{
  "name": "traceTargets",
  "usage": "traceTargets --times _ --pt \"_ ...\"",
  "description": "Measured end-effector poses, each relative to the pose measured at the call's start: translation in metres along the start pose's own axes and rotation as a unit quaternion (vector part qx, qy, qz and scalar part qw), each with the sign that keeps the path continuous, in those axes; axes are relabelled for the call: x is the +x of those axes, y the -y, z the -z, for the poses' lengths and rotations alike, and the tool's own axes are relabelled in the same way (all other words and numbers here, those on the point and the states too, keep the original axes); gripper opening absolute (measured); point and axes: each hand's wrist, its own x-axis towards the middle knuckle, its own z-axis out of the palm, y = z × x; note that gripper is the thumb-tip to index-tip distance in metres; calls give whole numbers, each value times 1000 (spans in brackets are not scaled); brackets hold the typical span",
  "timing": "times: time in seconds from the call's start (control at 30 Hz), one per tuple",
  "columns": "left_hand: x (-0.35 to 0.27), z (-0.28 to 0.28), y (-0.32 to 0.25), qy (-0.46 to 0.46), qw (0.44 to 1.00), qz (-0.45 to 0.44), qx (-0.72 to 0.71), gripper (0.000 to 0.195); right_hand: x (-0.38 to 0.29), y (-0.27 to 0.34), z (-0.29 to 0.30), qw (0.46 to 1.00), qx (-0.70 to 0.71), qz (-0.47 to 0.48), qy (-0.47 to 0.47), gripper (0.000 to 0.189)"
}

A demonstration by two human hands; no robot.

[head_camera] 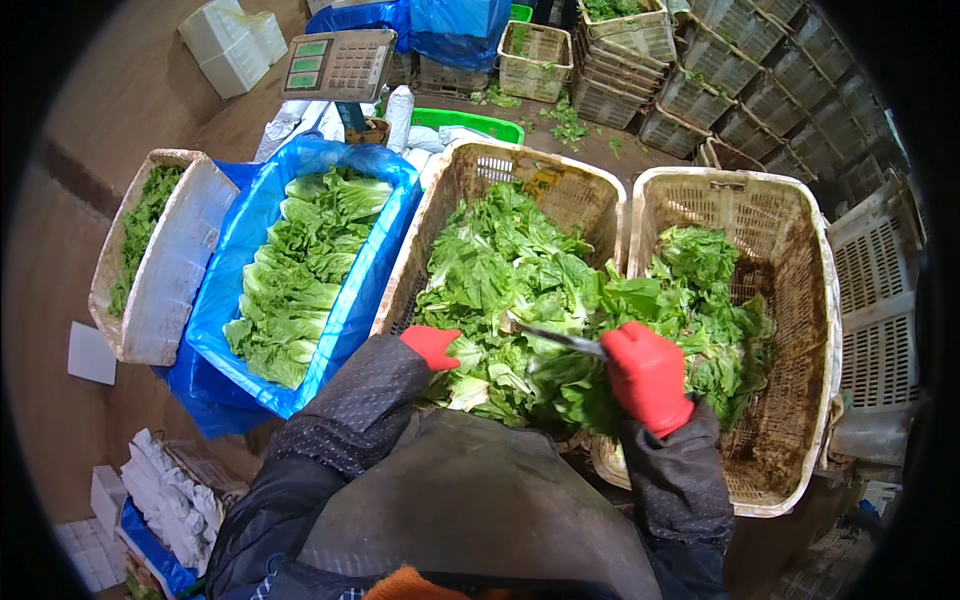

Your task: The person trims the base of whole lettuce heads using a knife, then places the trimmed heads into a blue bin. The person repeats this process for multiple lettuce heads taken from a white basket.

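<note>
My right hand (pixel 649 375), in a red glove, is closed on the handle of a knife (pixel 566 340) whose blade points left over the greens. My left hand (pixel 433 347), gloved in red too, lies at the near left of the middle crate, against the lettuce; its fingers are partly hidden, so its hold is unclear. Loose leafy lettuce (pixel 510 277) fills much of the dirty white plastic crate (pixel 615 195). More leaves (pixel 705 322) lie in the right plastic crate (pixel 829 315). To the left, lettuce heads (pixel 292 277) sit in rows in a box lined with blue plastic film (pixel 217 300).
A foam box (pixel 180 262) with greens stands at the far left. Behind the lined box are a digital scale (pixel 337 66) and a green tray (pixel 465 120). Stacked crates (pixel 697 97) fill the back right; fallen leaves (pixel 562 124) litter the floor.
</note>
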Motion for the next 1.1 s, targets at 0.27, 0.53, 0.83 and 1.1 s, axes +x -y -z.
traceTargets --times 0.27,0.53,0.83,1.1 --pt "-14 59 -40 -268 883 -187 -336 58 -71 -110 23 607 681 -336 -235 18" --pt "-1 96 -155 -50 602 -422 -676 89 -53 -55 -147 383 860 -312 -130 24" --pt "45 63 -120 -197 658 -163 -708 41 -112 -46 -130 244 887 -368 -136 44" --pt "6 84 -139 -55 791 -185 -581 44 -98 -47 -137 333 869 -315 -186 51"
